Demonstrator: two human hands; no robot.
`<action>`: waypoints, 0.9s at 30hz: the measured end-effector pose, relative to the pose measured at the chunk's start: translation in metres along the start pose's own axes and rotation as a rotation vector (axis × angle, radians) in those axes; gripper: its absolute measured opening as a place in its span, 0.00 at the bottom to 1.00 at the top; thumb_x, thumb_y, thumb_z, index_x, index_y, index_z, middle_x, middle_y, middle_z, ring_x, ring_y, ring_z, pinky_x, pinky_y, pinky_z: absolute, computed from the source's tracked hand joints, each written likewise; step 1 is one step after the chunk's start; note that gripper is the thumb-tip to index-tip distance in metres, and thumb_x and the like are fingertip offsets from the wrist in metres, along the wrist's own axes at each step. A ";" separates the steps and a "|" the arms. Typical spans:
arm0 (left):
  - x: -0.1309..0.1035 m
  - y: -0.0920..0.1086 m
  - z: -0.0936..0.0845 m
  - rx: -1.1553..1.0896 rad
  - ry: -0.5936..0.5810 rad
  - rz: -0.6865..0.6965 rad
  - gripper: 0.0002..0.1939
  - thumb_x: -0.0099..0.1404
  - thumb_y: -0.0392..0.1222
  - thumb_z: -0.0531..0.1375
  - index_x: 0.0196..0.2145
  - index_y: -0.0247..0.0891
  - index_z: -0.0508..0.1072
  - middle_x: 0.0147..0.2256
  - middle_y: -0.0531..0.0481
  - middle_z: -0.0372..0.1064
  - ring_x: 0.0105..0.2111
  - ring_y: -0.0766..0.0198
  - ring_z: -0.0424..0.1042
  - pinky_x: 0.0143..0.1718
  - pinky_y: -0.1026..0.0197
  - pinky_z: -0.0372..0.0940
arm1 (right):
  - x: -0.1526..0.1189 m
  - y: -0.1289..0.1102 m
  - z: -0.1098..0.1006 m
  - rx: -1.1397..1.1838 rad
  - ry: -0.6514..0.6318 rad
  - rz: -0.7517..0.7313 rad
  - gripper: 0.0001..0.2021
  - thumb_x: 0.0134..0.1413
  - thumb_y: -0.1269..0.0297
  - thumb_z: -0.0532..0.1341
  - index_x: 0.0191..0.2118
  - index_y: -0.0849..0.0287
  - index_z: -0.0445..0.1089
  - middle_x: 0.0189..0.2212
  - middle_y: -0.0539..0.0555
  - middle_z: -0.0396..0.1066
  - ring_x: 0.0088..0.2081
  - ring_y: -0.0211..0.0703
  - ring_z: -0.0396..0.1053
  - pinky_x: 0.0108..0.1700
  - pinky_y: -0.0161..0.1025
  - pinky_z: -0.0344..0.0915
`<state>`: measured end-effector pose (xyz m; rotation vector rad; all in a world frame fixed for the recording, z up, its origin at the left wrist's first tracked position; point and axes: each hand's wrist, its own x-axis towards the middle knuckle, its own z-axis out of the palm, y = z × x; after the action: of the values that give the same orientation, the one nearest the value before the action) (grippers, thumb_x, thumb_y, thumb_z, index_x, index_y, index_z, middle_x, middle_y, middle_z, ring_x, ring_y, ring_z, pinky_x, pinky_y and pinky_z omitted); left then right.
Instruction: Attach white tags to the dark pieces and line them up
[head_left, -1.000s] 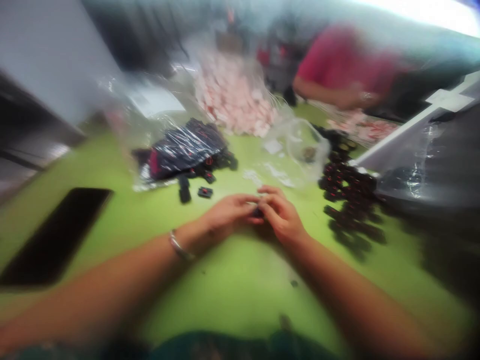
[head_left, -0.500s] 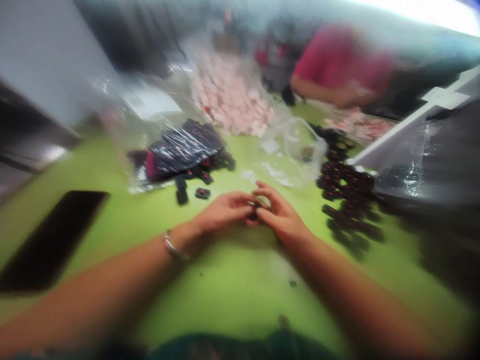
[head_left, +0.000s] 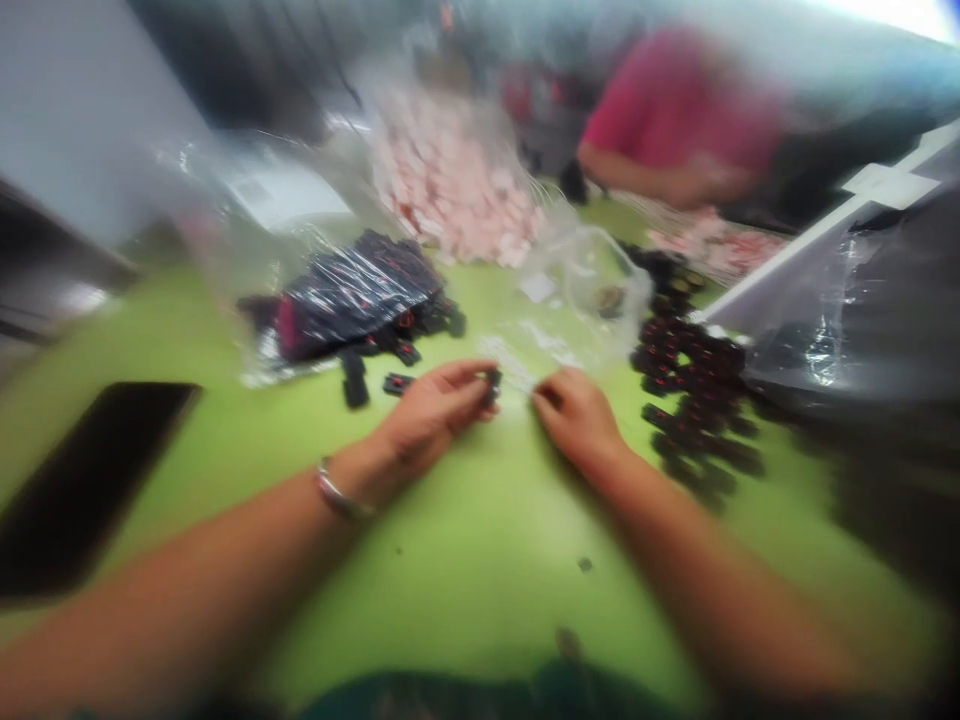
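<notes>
Between the thumb and fingers of my left hand (head_left: 439, 405) is a small black plastic part (head_left: 493, 384); its far side is hidden by the fingers. My right hand (head_left: 576, 412) is apart from it, fingers curled and thumb pressed to the fingertips at the edge of some small clear-white pieces (head_left: 510, 362) on the green table (head_left: 480, 570). Whatever those fingertips pinch is too small to make out. Just left of my left hand lie a black part with a red spot (head_left: 396, 384) and another black part (head_left: 354, 380).
A clear bag of black parts (head_left: 352, 295) lies at the back left, near a bag of pale pink pieces (head_left: 450, 185). Black parts (head_left: 686, 365) are piled on the right beside a grey plastic bag (head_left: 847, 310). A dark flat slab (head_left: 97, 480) lies left. A person in pink (head_left: 675, 130) sits opposite.
My hands have moved apart. The left keeps the black part and has shifted slightly left and up; the right has let go and moved right, its fingers now curled down at the table.
</notes>
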<state>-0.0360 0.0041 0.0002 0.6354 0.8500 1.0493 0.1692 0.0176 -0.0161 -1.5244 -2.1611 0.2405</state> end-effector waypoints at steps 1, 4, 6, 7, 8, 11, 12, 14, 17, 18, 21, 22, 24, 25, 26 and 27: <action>0.000 0.000 0.000 0.001 -0.003 -0.002 0.20 0.51 0.37 0.70 0.43 0.34 0.75 0.33 0.48 0.74 0.27 0.68 0.73 0.31 0.65 0.66 | -0.001 -0.003 0.001 -0.028 -0.007 -0.008 0.05 0.55 0.67 0.58 0.30 0.58 0.70 0.30 0.55 0.68 0.35 0.46 0.63 0.39 0.42 0.61; 0.000 -0.001 0.000 0.011 -0.028 0.000 0.20 0.50 0.38 0.70 0.42 0.35 0.76 0.32 0.48 0.74 0.28 0.67 0.73 0.31 0.65 0.65 | 0.001 -0.008 0.004 -0.123 -0.022 -0.010 0.06 0.57 0.67 0.57 0.32 0.58 0.70 0.31 0.57 0.69 0.36 0.48 0.64 0.39 0.42 0.60; 0.000 -0.002 -0.001 0.026 -0.055 -0.003 0.20 0.50 0.38 0.70 0.42 0.35 0.76 0.31 0.47 0.75 0.28 0.66 0.73 0.30 0.64 0.65 | 0.003 -0.008 0.006 -0.170 -0.034 0.011 0.06 0.57 0.67 0.56 0.32 0.58 0.70 0.31 0.57 0.69 0.35 0.48 0.64 0.37 0.42 0.59; 0.000 -0.002 -0.001 0.036 -0.070 -0.009 0.20 0.51 0.39 0.70 0.42 0.35 0.75 0.31 0.47 0.75 0.28 0.65 0.73 0.30 0.64 0.65 | 0.004 -0.008 0.006 -0.187 -0.042 0.023 0.07 0.57 0.68 0.56 0.31 0.59 0.70 0.30 0.58 0.69 0.34 0.48 0.64 0.36 0.42 0.59; -0.001 -0.002 -0.001 0.044 -0.082 -0.015 0.20 0.51 0.39 0.70 0.42 0.35 0.75 0.31 0.47 0.75 0.29 0.65 0.74 0.30 0.64 0.65 | 0.005 -0.007 0.006 -0.198 -0.049 0.034 0.07 0.57 0.68 0.55 0.31 0.59 0.69 0.30 0.58 0.69 0.34 0.48 0.64 0.35 0.42 0.58; -0.001 -0.004 -0.001 0.051 -0.112 -0.020 0.19 0.52 0.39 0.69 0.43 0.35 0.75 0.32 0.47 0.75 0.30 0.64 0.74 0.33 0.64 0.66 | 0.005 -0.006 0.002 -0.126 -0.035 0.042 0.07 0.56 0.70 0.55 0.29 0.59 0.68 0.28 0.56 0.68 0.32 0.46 0.63 0.34 0.41 0.58; -0.001 -0.004 -0.001 0.051 -0.120 -0.020 0.19 0.52 0.39 0.69 0.43 0.35 0.75 0.33 0.47 0.75 0.30 0.64 0.74 0.33 0.64 0.66 | 0.004 -0.007 0.000 -0.046 -0.011 0.031 0.06 0.55 0.70 0.55 0.29 0.58 0.67 0.28 0.55 0.67 0.32 0.45 0.63 0.34 0.40 0.58; -0.001 -0.005 -0.001 0.051 -0.135 -0.023 0.19 0.53 0.38 0.69 0.43 0.35 0.74 0.33 0.46 0.75 0.31 0.64 0.74 0.34 0.63 0.66 | 0.001 -0.012 -0.006 0.182 0.057 0.001 0.05 0.55 0.69 0.55 0.29 0.57 0.66 0.26 0.52 0.66 0.30 0.42 0.63 0.33 0.39 0.60; -0.001 -0.007 -0.001 0.048 -0.165 -0.027 0.19 0.53 0.38 0.69 0.43 0.34 0.74 0.32 0.46 0.75 0.31 0.64 0.74 0.35 0.62 0.66 | -0.006 -0.027 -0.012 0.494 0.098 -0.035 0.04 0.56 0.67 0.57 0.31 0.57 0.66 0.26 0.49 0.64 0.28 0.38 0.63 0.32 0.37 0.61; -0.002 -0.007 -0.001 0.044 -0.176 -0.026 0.18 0.53 0.38 0.69 0.43 0.34 0.74 0.32 0.46 0.75 0.31 0.64 0.74 0.35 0.62 0.66 | -0.008 -0.033 -0.013 0.556 0.082 -0.041 0.04 0.56 0.68 0.57 0.31 0.57 0.66 0.26 0.49 0.65 0.28 0.37 0.63 0.32 0.36 0.62; -0.003 -0.008 0.000 0.033 -0.200 -0.020 0.18 0.55 0.39 0.68 0.43 0.34 0.74 0.35 0.45 0.75 0.31 0.65 0.73 0.36 0.62 0.66 | -0.012 -0.043 -0.013 0.636 0.045 -0.060 0.04 0.57 0.69 0.57 0.31 0.57 0.66 0.27 0.49 0.65 0.28 0.37 0.63 0.33 0.36 0.62; -0.003 -0.008 0.001 0.035 -0.203 -0.021 0.18 0.55 0.39 0.68 0.43 0.33 0.74 0.35 0.45 0.75 0.31 0.65 0.73 0.36 0.62 0.66 | -0.013 -0.044 -0.012 0.641 0.045 -0.061 0.04 0.56 0.69 0.57 0.31 0.57 0.67 0.27 0.49 0.65 0.29 0.37 0.63 0.33 0.36 0.63; -0.003 -0.008 0.001 0.044 -0.206 -0.028 0.18 0.55 0.40 0.68 0.44 0.33 0.74 0.35 0.45 0.75 0.31 0.65 0.73 0.35 0.62 0.66 | -0.013 -0.045 -0.010 0.642 0.056 -0.050 0.04 0.56 0.69 0.57 0.31 0.57 0.67 0.28 0.49 0.65 0.29 0.37 0.64 0.33 0.36 0.63; -0.004 -0.008 0.001 0.050 -0.207 -0.033 0.18 0.55 0.40 0.68 0.44 0.33 0.74 0.36 0.44 0.74 0.31 0.66 0.72 0.35 0.63 0.66 | -0.013 -0.044 -0.009 0.644 0.058 -0.044 0.04 0.56 0.69 0.57 0.31 0.57 0.67 0.28 0.50 0.66 0.29 0.37 0.65 0.34 0.36 0.63; -0.004 -0.008 0.001 0.057 -0.209 -0.037 0.18 0.55 0.40 0.68 0.44 0.33 0.74 0.36 0.44 0.74 0.31 0.66 0.72 0.35 0.63 0.66 | -0.014 -0.044 -0.008 0.651 0.058 -0.041 0.04 0.56 0.69 0.57 0.31 0.57 0.67 0.28 0.50 0.66 0.30 0.37 0.65 0.34 0.36 0.64; -0.003 -0.008 0.000 0.063 -0.213 -0.042 0.18 0.55 0.40 0.68 0.44 0.32 0.74 0.36 0.44 0.74 0.31 0.66 0.72 0.35 0.63 0.66 | -0.014 -0.044 -0.008 0.660 0.058 -0.040 0.04 0.56 0.69 0.57 0.32 0.57 0.67 0.28 0.50 0.66 0.30 0.37 0.65 0.34 0.36 0.64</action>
<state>-0.0326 -0.0022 -0.0050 0.7650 0.7095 0.9011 0.1400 -0.0118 0.0047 -1.0868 -1.8004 0.7937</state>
